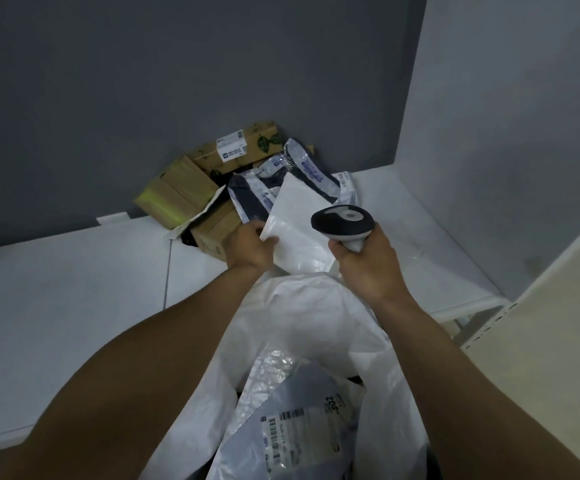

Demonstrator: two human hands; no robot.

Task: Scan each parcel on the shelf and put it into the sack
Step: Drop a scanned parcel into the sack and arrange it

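Cardboard boxes (184, 195) and grey poly bags (311, 168) lie heaped in the back corner of the white shelf (74, 289), against the dark wall (177, 64). The left hand (250, 251) pinches the near corner of a white mailer (299, 223), whose far end overlaps the grey bags. The right hand (368, 268) grips the handle of a scanner (342, 225), its head over the mailer. Below both hands the white sack (316, 323) gapes open at the shelf's front; a grey labelled parcel (292, 434) lies inside it.
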